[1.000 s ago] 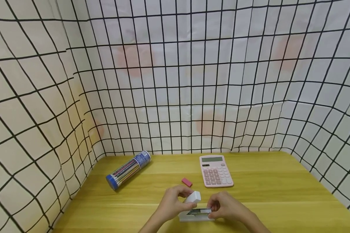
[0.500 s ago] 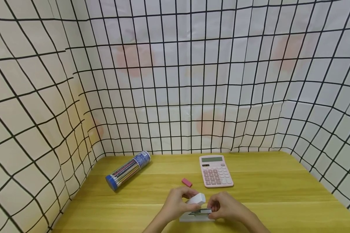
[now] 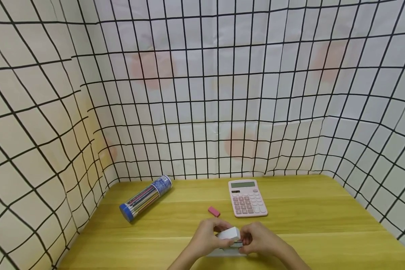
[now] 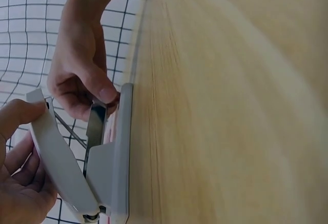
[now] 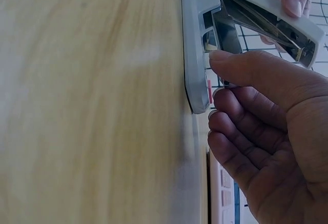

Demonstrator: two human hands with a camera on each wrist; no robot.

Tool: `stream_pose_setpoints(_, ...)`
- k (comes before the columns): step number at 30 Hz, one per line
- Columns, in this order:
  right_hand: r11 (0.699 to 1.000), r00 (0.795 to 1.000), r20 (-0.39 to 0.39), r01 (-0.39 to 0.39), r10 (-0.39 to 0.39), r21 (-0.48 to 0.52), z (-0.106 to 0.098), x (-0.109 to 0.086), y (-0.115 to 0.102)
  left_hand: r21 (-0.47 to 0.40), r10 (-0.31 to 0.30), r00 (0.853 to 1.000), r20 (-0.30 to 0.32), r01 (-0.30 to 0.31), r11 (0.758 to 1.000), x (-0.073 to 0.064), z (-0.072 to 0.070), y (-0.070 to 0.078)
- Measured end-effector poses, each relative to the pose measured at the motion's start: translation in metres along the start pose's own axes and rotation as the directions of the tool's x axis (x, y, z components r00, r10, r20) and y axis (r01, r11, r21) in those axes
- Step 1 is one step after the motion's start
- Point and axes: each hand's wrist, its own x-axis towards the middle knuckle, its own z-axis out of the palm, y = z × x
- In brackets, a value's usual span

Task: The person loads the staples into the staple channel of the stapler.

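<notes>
A white stapler (image 3: 230, 234) stands on the table with its top arm raised on the hinge. My left hand (image 3: 206, 239) grips this top arm (image 4: 62, 165) from the side, thumb on its outer face. Beneath it, the base (image 4: 123, 142) rests on the wooden surface. At the stapler's front end, my right hand (image 3: 260, 240) pinches the metal staple magazine (image 5: 228, 32) between thumb and fingers. The magazine sits between the top arm and the base. Whether staples lie inside is hidden.
Behind the hands lies a small pink eraser (image 3: 214, 211). A pink calculator (image 3: 248, 198) lies farther back to its right. On the left, a clear tube of pencils (image 3: 146, 198) with a blue cap lies on its side. A grid-patterned cloth (image 3: 202, 93) surrounds the table.
The left hand has moved right and slightly down, lowering the stapler's top arm toward the magazine. My right hand keeps its place at the front end. The head view has shifted slightly.
</notes>
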Motion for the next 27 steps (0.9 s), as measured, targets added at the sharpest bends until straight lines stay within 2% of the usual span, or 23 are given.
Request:
stream_pose_setpoints(8, 1.0, 1.0, -0.007, 0.003, -0.003, -0.008, 0.001, -0.0004, -0.001, -0.052, -0.007, 0.999, 0.041, 0.009, 0.999, -0.0003, 0.0005, -0.002)
stream_pose_setpoints(18, 1.0, 0.999, -0.02, 0.027, -0.027, -0.007, 0.0024, -0.001, -0.0004, -0.027, -0.024, 0.997, 0.072, 0.026, 0.999, 0.0025, 0.004, -0.0028)
stream_pose_setpoints(27, 1.0, 1.0, -0.016, 0.004, -0.005, -0.028, 0.0021, -0.0001, -0.002, 0.005, -0.045, 0.995, 0.094, 0.044, 0.999, 0.0029, 0.0056, -0.0078)
